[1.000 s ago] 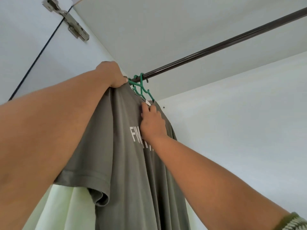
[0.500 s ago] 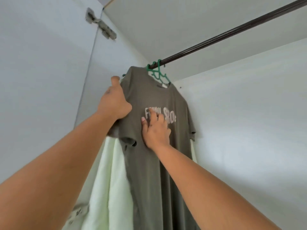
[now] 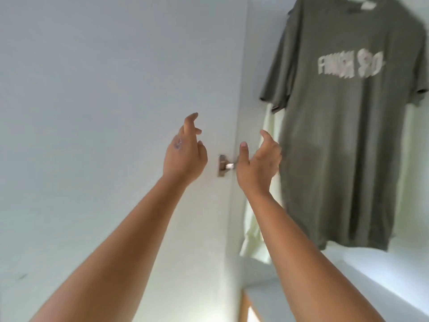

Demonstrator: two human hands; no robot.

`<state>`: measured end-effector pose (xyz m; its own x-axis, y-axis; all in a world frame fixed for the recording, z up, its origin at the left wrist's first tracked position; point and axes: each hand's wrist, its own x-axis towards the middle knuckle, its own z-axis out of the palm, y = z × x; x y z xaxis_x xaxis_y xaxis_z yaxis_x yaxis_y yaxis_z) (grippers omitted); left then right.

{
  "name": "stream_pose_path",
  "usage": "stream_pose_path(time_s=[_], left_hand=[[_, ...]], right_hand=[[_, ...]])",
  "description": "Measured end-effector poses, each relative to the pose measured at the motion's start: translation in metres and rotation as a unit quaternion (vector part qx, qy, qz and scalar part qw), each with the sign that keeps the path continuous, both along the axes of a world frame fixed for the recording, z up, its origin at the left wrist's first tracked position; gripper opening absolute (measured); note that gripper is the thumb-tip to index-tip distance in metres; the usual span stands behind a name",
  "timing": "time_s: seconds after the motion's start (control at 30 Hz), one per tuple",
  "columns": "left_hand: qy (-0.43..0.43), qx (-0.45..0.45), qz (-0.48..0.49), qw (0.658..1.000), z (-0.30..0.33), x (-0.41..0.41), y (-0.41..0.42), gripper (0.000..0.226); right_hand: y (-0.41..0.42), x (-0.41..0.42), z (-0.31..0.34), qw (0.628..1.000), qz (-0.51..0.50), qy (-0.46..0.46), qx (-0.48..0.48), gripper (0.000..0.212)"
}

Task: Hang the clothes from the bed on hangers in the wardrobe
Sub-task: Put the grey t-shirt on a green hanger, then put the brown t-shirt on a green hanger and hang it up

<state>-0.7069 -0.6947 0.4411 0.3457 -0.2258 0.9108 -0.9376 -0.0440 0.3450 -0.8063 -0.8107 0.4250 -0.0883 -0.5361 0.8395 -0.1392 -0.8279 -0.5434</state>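
The grey T-shirt [image 3: 348,135] hangs in the wardrobe, so that one looks done. The left hand [image 3: 184,154] and right hand [image 3: 257,163] are loose and hold nothing.

Left hand [image 3: 184,156]: off the T-shirt's [image 3: 348,140] sleeve, now lowered, fingers loosely spread, holding nothing. Right hand [image 3: 257,167]: off the chest print, likewise lowered and empty. T-shirt: released, hanging free. View: swung left and down; rail and hanger out of sight.
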Motion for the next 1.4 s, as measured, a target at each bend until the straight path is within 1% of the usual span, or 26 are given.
stream_pose_path(time_s=[0.03,0.07,0.17,0.27,0.33,0.4,0.5,0.6,0.7,0.8,0.87,0.9,1.0,1.1,1.17,1.23,1.3,1.4], left_hand=[[-0.006,-0.002,0.028,1.000,-0.016,0.012,0.017,0.059],[-0.004,0.000,0.055,0.998,-0.030,0.024,0.034,0.060],[0.031,0.010,0.121,0.992,-0.072,0.048,0.088,0.062],[0.034,0.028,0.174,0.984,-0.118,0.068,0.152,0.063],[0.034,0.047,0.230,0.971,-0.153,0.082,0.204,0.063],[0.055,0.057,0.295,0.952,-0.185,0.096,0.262,0.063],[0.110,0.076,0.375,0.917,-0.226,0.121,0.354,0.063],[0.134,0.109,0.447,0.877,-0.260,0.144,0.446,0.064],[0.161,0.147,0.495,0.841,-0.283,0.164,0.534,0.066],[0.206,0.176,0.525,0.806,-0.303,0.188,0.611,0.067],[0.216,0.190,0.540,0.791,-0.309,0.206,0.651,0.067],[0.224,0.191,0.545,0.785,-0.311,0.216,0.667,0.067],[0.254,0.200,0.545,0.773,-0.315,0.250,0.701,0.068],[0.259,0.212,0.542,0.771,-0.326,0.295,0.724,0.069],[0.271,0.213,0.537,0.770,-0.336,0.333,0.735,0.070],[0.284,0.210,0.536,0.767,-0.350,0.376,0.746,0.069],[0.290,0.216,0.536,0.763,-0.365,0.423,0.757,0.066],[0.317,0.239,0.520,0.756,-0.379,0.493,0.765,0.066]], right_hand=[[0.017,0.013,-0.014,1.000,0.021,0.015,-0.013,0.056],[0.033,0.028,-0.028,0.998,0.046,0.033,-0.007,0.055],[0.083,0.071,-0.067,0.990,0.110,0.086,0.037,0.054],[0.141,0.111,-0.106,0.983,0.148,0.099,0.044,0.054],[0.188,0.135,-0.132,0.977,0.182,0.104,0.027,0.053],[0.241,0.160,-0.157,0.969,0.216,0.119,-0.021,0.052],[0.332,0.198,-0.189,0.952,0.264,0.133,-0.083,0.051],[0.433,0.236,-0.225,0.920,0.346,0.157,-0.096,0.050],[0.532,0.278,-0.260,0.883,0.414,0.204,-0.079,0.050],[0.611,0.318,-0.293,0.844,0.456,0.279,-0.038,0.053],[0.650,0.340,-0.309,0.816,0.482,0.318,-0.032,0.054],[0.665,0.351,-0.315,0.808,0.488,0.328,-0.034,0.054],[0.695,0.389,-0.323,0.804,0.484,0.345,-0.024,0.053],[0.715,0.437,-0.334,0.791,0.488,0.368,0.001,0.050],[0.724,0.474,-0.344,0.792,0.485,0.370,0.010,0.045],[0.730,0.517,-0.358,0.799,0.480,0.360,0.029,0.037],[0.733,0.567,-0.369,0.793,0.486,0.362,0.063,0.031],[0.734,0.645,-0.379,0.776,0.470,0.414,0.067,0.032]])
